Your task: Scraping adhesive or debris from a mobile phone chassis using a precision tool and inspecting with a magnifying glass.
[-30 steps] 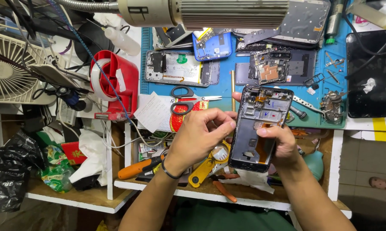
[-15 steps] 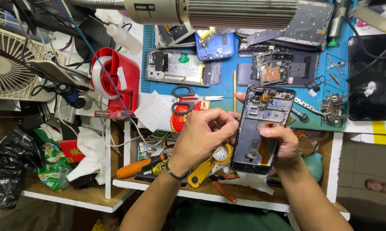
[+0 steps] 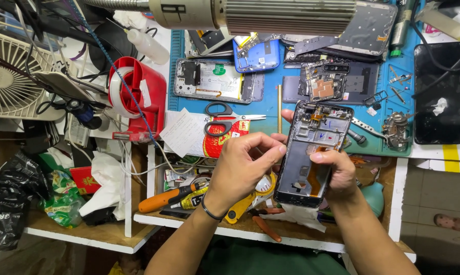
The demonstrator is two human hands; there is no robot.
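My right hand [image 3: 337,175] grips an opened phone frame [image 3: 314,153] with its back removed, held upright above the bench edge; an orange flex strip shows inside it. My left hand [image 3: 242,168] sits just left of the phone, its fingertips pinched together at the phone's left edge. Whether something tiny is between those fingers is too small to tell. A dark band circles my left wrist.
A blue work mat [image 3: 270,104] carries several dismantled phones, scissors [image 3: 230,118], tweezers and small parts. A red tape dispenser [image 3: 138,99] and white fan [image 3: 11,76] stand left. An orange-handled screwdriver [image 3: 169,196] lies on the lower shelf. A black phone screen [image 3: 438,99] lies right.
The phone frame and both hands have stayed almost in place; my left fingers have pinched a little closer to the phone's left edge.
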